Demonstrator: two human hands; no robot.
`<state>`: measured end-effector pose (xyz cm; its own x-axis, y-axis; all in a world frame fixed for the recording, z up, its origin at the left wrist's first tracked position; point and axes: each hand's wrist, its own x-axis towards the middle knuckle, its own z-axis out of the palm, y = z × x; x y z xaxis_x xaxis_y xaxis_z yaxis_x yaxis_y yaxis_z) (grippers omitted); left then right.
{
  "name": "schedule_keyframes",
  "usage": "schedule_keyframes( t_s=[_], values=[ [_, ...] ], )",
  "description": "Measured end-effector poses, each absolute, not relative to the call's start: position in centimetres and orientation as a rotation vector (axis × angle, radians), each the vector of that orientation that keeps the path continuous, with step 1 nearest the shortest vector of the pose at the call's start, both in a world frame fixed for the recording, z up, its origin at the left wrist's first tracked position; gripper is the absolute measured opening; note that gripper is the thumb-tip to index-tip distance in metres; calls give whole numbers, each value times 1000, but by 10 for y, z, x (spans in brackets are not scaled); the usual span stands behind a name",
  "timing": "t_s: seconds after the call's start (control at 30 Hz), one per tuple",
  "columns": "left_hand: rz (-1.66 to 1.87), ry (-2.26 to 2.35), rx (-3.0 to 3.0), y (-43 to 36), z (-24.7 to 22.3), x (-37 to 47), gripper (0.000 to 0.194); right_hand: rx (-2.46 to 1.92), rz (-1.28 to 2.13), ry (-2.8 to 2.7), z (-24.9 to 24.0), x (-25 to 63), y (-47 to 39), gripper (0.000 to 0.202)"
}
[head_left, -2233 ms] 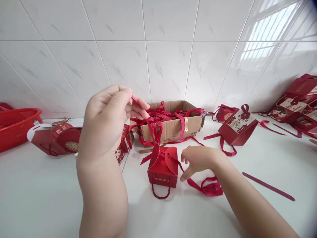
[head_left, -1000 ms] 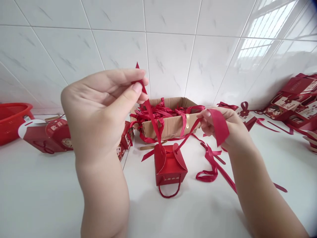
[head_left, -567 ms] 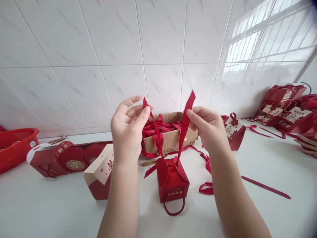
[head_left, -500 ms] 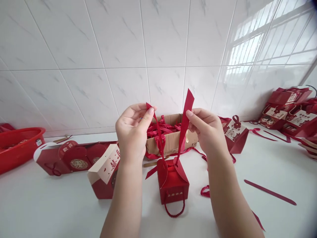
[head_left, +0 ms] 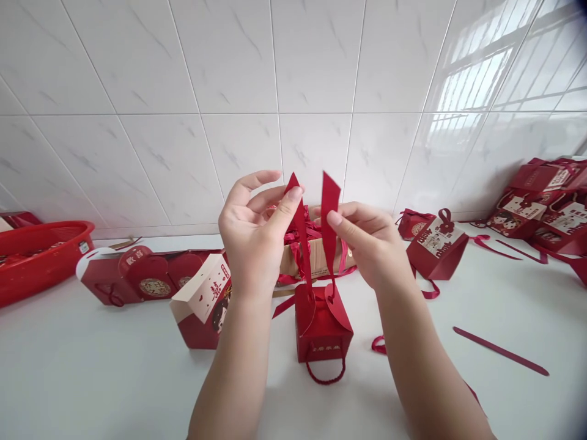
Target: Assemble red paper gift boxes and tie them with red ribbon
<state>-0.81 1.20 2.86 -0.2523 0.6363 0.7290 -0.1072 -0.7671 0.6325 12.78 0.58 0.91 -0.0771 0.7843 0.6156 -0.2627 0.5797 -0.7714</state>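
Note:
A small red gift box (head_left: 324, 324) stands on the white table in front of me, a twisted cord handle hanging from its near side. Red ribbon (head_left: 302, 250) is threaded through holes in its top flaps, and two ends rise upward. My left hand (head_left: 259, 226) pinches one end between thumb and fingers. The other end is pinched by my right hand (head_left: 367, 238), a short way to the right. Both ends are cut at a slant and stay apart from each other. Behind my hands, a cardboard box (head_left: 316, 256) of red ribbons is partly hidden.
To the left stand a cream-topped gift box (head_left: 202, 305), a row of red boxes (head_left: 151, 278) and a red plastic basin (head_left: 46, 263). On the right are a printed gift box (head_left: 438, 247), stacked boxes (head_left: 536, 201) and a loose strip (head_left: 499, 350). A tiled wall closes the back.
My hands have come closer together, bringing the two ribbon ends nearer each other. The right ribbon end has dropped slightly, and the view has shifted a little.

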Motion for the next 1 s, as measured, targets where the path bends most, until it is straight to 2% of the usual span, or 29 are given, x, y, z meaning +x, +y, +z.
schedule_keyframes(
  t_s=[0.13,0.37,0.53,0.6,1.0],
  values=[
    [2016,667,1562,11,27,-6,25,-533,1006,-1470,6,119,5,13],
    [1872,657,1626,10,30,-8,32,-542,912,-1358,5,118,6,14],
    [1540,635,1746,12,31,-15,10,-540,919,-1323,6,124,10,12],
    [1466,617,1782,12,31,-16,8,-531,942,-1324,5,125,11,11],
    [1576,724,1730,20,27,-17,10,-498,918,-1255,6,126,14,10]
  ],
)
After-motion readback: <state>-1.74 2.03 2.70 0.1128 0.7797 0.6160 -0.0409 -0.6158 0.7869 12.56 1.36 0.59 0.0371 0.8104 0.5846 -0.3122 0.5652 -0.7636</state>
